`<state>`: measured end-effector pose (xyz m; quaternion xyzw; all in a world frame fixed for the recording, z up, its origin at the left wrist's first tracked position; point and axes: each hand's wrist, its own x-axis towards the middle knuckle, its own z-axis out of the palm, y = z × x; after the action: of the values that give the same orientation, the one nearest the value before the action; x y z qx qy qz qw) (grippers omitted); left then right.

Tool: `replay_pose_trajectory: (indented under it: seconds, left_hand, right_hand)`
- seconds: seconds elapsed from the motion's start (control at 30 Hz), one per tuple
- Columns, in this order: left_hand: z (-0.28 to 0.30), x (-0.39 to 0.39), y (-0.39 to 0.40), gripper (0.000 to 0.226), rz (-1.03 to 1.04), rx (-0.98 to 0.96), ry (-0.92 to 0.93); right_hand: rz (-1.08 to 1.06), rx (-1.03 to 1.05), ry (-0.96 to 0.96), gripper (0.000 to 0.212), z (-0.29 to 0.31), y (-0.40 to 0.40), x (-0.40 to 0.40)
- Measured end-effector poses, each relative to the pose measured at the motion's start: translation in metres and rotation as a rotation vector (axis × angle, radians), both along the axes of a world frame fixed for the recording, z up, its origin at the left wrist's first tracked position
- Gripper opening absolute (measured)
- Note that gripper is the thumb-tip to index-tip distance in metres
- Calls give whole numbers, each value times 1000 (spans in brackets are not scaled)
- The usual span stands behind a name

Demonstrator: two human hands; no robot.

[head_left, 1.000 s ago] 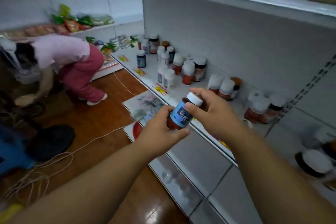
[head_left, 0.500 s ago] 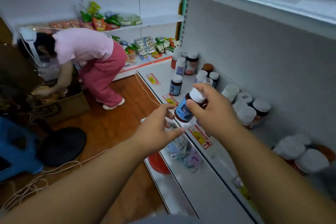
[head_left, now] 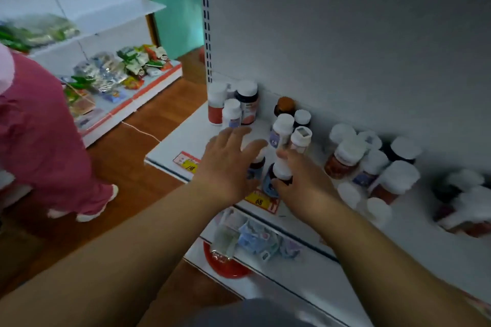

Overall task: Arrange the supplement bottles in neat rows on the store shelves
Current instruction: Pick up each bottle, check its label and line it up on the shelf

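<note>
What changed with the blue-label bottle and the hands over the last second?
The right hand brought the blue-label bottle down from mid-air to the front of the shelf, still gripping it. The left hand let go and now spreads open over a neighbouring bottle. The bottles along the back wall look unmoved.

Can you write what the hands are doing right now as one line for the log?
right hand: holds blue-label bottle at shelf front | left hand: open, over second bottle | rows: not yet neat
</note>
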<state>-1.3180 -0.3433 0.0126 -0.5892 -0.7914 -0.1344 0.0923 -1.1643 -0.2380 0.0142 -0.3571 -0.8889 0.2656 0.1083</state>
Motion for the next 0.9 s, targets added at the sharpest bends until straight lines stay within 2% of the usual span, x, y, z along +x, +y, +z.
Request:
replay_pose_trajectory:
  seconds: [0.07, 0.17, 0.37, 0.57, 0.63, 0.7, 0.83, 0.9]
  left_hand:
    - [2, -18, 19, 84, -154, -161, 10]
    - [-1, -28, 37, 73, -310, -289, -41]
    - [-11, -34, 43, 49, -373, -280, -86]
    - [-11, -32, 41, 55, -360, -286, -82]
    - [-9, -32, 36, 65, -336, -264, -61]
    - [1, -26, 30, 75, -312, -173, -7]
    - [28, 12, 24, 55, -388, 87, -72]
    - [36, 46, 27, 46, -436, 146, -125]
  right_hand:
    - [4, 1, -51, 59, -3, -3, -13]
    - [-4, -15, -88, 61, -7, -5, -23]
    - [-119, -23, -77, 68, -8, -6, -24]
    - [-117, 8, -104, 62, -6, -6, -24]
    - [-121, 4, -77, 66, -2, -9, -24]
    - [-153, 30, 29, 66, 6, -16, -15]
    - [-199, 296, 210, 49, 32, -25, 33]
    - [-276, 362, 248, 46, 46, -27, 69]
